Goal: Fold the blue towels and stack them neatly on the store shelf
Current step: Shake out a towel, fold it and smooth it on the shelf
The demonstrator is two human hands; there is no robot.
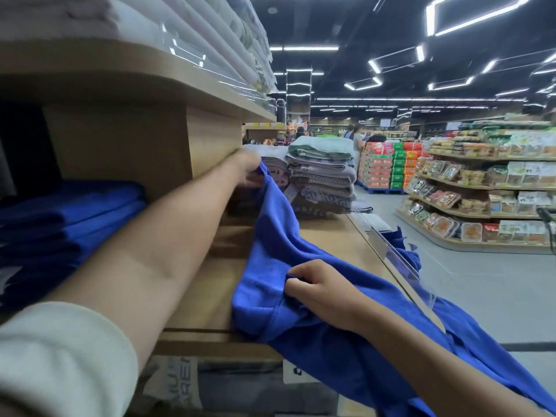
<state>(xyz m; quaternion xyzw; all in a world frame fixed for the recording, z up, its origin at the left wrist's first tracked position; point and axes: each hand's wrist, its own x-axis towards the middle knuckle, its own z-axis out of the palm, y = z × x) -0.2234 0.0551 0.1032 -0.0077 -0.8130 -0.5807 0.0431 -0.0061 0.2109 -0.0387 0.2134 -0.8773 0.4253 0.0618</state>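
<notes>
Blue towel [301, 242] pinched by left hand [248, 164] and right hand [313, 284]; folded blue stack [69, 212] beside; lower package [180, 380] lettering unreadable to me.

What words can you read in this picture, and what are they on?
"REN": partial letters, running sideways on the white package under the wooden shelf; the rest is cut off.
White tag on the shelf edge: too hidden to read.
Food packages and yellow price tags far off: too blurred.

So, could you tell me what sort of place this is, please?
Most likely a supermarket: shelves of packaged food line the aisle, boxed goods are stacked on a pallet, and folded towels sit on a wooden shelf.
</notes>
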